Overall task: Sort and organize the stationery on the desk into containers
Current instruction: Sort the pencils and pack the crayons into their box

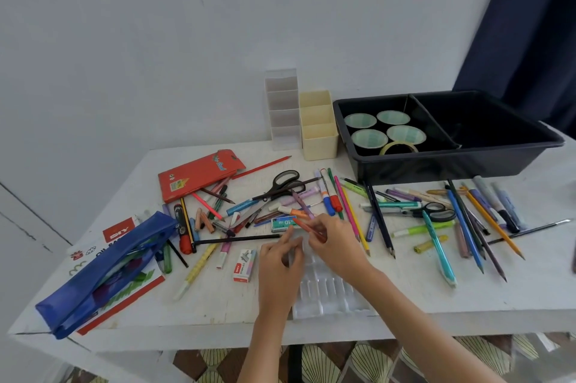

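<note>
Pens, pencils, markers and crayons lie scattered across the white desk (pixel 218 304). My right hand (pixel 333 245) pinches an orange-red crayon (pixel 307 226) above the far end of a clear plastic ridged tray (pixel 330 292). My left hand (pixel 280 261) grips the tray's far left edge. A green staple box (pixel 282 223) lies just beyond my fingers. At the back stand a clear divided holder (pixel 282 108), a cream divided holder (pixel 318 124) and a black two-part bin (pixel 452 136) with tape rolls (pixel 385 130) in its left half.
A blue zip pouch (pixel 103 270) lies on a crayon box at the left front corner. A red pencil box (pixel 196 174), two pairs of scissors (pixel 280 184) (pixel 433 211) and a small white staples box (pixel 244 265) are among the clutter. A dark curtain (pixel 530 24) hangs at right.
</note>
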`<state>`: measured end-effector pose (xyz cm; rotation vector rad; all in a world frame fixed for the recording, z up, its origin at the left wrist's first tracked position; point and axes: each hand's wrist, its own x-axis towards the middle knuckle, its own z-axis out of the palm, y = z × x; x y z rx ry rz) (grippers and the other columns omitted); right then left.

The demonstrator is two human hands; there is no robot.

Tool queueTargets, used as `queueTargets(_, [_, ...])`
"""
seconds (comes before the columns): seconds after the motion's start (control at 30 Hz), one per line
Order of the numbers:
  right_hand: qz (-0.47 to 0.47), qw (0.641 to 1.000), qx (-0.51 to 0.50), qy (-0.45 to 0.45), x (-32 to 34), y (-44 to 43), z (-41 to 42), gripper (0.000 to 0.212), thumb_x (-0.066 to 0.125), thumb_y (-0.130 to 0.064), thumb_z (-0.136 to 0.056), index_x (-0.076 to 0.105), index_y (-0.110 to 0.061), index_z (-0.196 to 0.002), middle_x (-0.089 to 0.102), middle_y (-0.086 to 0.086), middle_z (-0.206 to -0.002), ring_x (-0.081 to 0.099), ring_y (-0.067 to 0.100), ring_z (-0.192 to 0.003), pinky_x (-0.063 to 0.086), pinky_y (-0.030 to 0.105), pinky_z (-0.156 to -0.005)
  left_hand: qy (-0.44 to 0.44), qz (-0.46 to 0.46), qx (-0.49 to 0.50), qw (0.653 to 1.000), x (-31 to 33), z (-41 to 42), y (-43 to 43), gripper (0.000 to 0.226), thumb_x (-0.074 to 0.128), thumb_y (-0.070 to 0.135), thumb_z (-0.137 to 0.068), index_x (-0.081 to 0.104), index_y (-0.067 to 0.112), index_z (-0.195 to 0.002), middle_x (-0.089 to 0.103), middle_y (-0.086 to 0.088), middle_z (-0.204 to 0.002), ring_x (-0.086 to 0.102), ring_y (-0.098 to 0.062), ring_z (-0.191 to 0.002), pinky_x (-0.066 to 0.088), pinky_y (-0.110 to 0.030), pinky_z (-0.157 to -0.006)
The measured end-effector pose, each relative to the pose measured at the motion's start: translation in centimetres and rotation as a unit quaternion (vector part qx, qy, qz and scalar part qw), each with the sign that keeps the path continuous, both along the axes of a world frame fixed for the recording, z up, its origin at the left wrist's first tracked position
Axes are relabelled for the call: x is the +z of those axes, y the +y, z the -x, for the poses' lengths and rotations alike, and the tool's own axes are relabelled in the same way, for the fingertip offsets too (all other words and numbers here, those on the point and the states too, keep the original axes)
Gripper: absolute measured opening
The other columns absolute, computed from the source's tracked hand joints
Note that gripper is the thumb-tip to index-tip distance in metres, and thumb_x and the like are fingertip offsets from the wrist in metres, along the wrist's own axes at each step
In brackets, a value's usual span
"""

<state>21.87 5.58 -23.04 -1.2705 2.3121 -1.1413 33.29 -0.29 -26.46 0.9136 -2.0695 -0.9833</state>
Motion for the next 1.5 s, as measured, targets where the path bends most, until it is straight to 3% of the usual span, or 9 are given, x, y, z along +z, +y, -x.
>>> queueTargets(0.13, [-0.004,0.999,-0.044,0.014,-0.1,0.2,1.4,0.012,0.057,-0.016,-0.09,0.061,-0.015,-0.102,0.062,0.001,-0.089,0.059,0.013,-0.077,0.053,0.03,-0.072,0.011,-0.002,0.009,1.0,0.1,0.0,0.0,0.023,0.061,0.013,-0.089,0.069,0.02,-0.109,0.049,0.024,-0.126,0.047,-0.005,-0.092,0.036,-0.002,-0.071])
queueTargets(0.3, [-0.006,0.992,-0.124,0.0,0.5,1.0,3.8,0.012,0.056,-0.015,-0.092,0.06,-0.015,-0.104,0.062,0.003,-0.086,0.05,0.008,-0.058,0.037,0.014,-0.048,0.015,-0.013,0.01,1.0,0.1,0.1,0.1,0.024,0.06,0.013,-0.089,0.068,0.019,-0.111,0.05,0.023,-0.127,0.047,-0.007,-0.093,0.036,-0.003,-0.07])
queueTargets(0.43, [0.01,0.985,-0.172,-0.03,0.8,2.2,4.6,0.015,0.06,-0.012,-0.09,0.067,-0.014,-0.104,0.061,0.003,-0.094,0.052,0.01,-0.067,0.038,0.017,-0.056,0.016,-0.014,0.011,1.0,0.1,0.0,0.1,0.025,0.06,0.014,-0.089,0.067,0.02,-0.112,0.049,0.024,-0.127,0.047,-0.009,-0.094,0.035,-0.001,-0.07])
queueTargets(0.63, [0.03,0.979,-0.185,-0.078,0.4,3.4,2.0,0.008,0.067,-0.011,-0.085,0.071,-0.01,-0.092,0.062,-0.004,-0.069,0.054,0.004,-0.06,0.041,0.01,-0.053,0.018,-0.011,0.012,1.0,0.1,0.1,0.1,0.024,0.06,0.013,-0.089,0.067,0.019,-0.112,0.049,0.025,-0.125,0.046,-0.005,-0.094,0.036,-0.002,-0.07])
queueTargets(0.8, [0.013,0.985,-0.171,0.032,-1.0,3.6,-0.6,0.012,0.059,-0.009,-0.089,0.066,-0.005,-0.081,0.058,0.003,-0.084,0.051,0.014,-0.07,0.041,0.013,-0.06,0.014,0.004,0.01,1.0,-0.4,0.1,-0.1,0.023,0.061,0.014,-0.088,0.069,0.019,-0.109,0.051,0.022,-0.126,0.05,-0.013,-0.092,0.036,-0.003,-0.071])
queueTargets(0.97, [0.013,0.976,-0.183,0.114,-2.2,3.5,-1.6,0.019,0.053,-0.016,-0.095,0.067,-0.004,-0.097,0.054,0.005,-0.091,0.05,0.017,-0.08,0.046,0.024,-0.064,0.019,0.002,0.0,1.0,-0.9,0.1,-0.4,0.024,0.06,0.015,-0.089,0.069,0.018,-0.11,0.05,0.022,-0.127,0.049,-0.015,-0.084,0.04,-0.007,-0.062])
queueTargets(1.17, [-0.049,0.968,-0.19,0.157,-2.6,3.4,-2.1,0.015,0.061,-0.006,-0.088,0.065,0.002,-0.076,0.052,0.009,-0.098,0.05,0.021,-0.083,0.042,0.023,-0.061,0.019,0.014,-0.006,1.0,-1.2,0.2,-0.6,0.023,0.06,0.018,-0.088,0.069,0.02,-0.11,0.052,0.021,-0.129,0.048,-0.016,-0.08,0.041,-0.016,-0.062])
queueTargets(1.33, [-0.031,0.959,-0.159,0.231,-2.4,4.3,-2.5,0.011,0.07,-0.009,-0.079,0.068,-0.002,-0.07,0.058,0.009,-0.082,0.053,0.022,-0.074,0.052,0.033,-0.061,0.009,0.014,0.0,1.0,-1.0,0.2,-0.5,0.023,0.06,0.018,-0.089,0.069,0.02,-0.11,0.049,0.025,-0.126,0.052,-0.018,-0.087,0.042,-0.018,-0.069])
queueTargets(1.5, [0.014,0.99,-0.126,0.063,-1.6,5.6,-0.4,0.019,0.05,-0.011,-0.095,0.067,-0.003,-0.099,0.053,0.004,-0.096,0.047,0.015,-0.087,0.042,0.018,-0.078,0.011,-0.015,-0.018,1.0,-0.7,-0.1,-0.5,0.026,0.057,0.018,-0.09,0.066,0.024,-0.114,0.049,0.021,-0.133,0.051,-0.014,-0.089,0.042,-0.018,-0.072])
